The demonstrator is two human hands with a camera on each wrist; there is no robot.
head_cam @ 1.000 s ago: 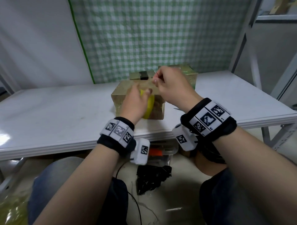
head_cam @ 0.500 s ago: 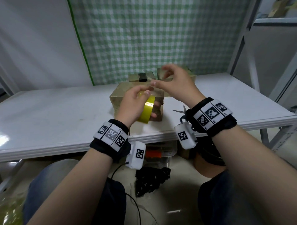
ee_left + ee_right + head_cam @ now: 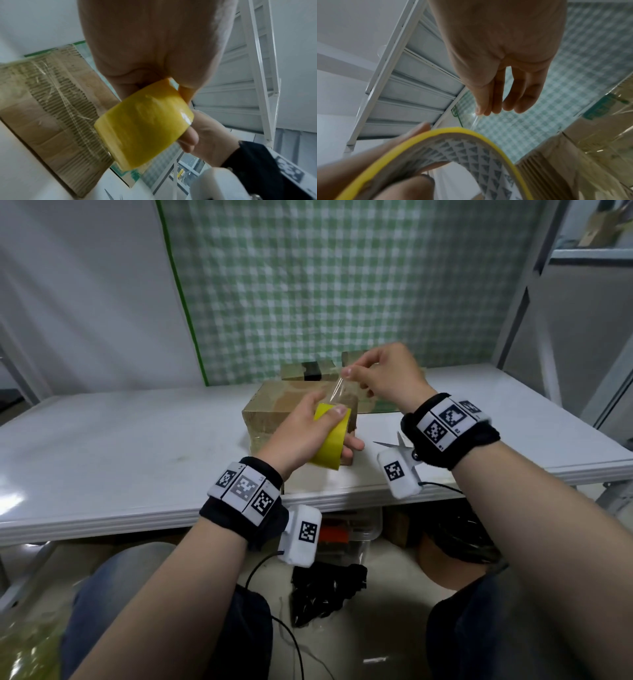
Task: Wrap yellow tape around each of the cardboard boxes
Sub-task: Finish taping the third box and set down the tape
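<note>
1. Here, the left hand (image 3: pixel 301 433) grips the roll of yellow tape (image 3: pixel 330 445), thumb curled over its top edge and fingers hooked through the core, just above the near edge of the white table (image 3: pixel 137 446).
2. The left wrist view shows the roll's glossy yellow outer band (image 3: pixel 144 129) with a fingertip poking out of the core on the right.
3. The right wrist view shows the inside of the core, grey with a pattern of small triangles, and a thin yellow rim (image 3: pixel 471 133).
4. The right hand (image 3: pixel 390 378) is raised above and to the far right of the roll; its thumb and forefinger pinch the free end of the tape strip (image 3: pixel 337 390), the other fingers loosely bent.
5. The strip looks clear and runs taut from the roll up to that pinch.
6. The nearest cardboard box (image 3: pixel 274 416) sits on the table directly behind the roll, its side glossy with film already stuck on it.
7. Two more cardboard boxes stand farther back: one with a dark band (image 3: pixel 306 371) across its middle, another (image 3: pixel 352 359) mostly hidden by the right hand.
8. Scissors (image 3: pixel 390 444) lie on the table to the right of the nearest box, partly hidden by the right wrist.
9. A green checked cloth (image 3: pixel 342 285) hangs at the far side.
</note>
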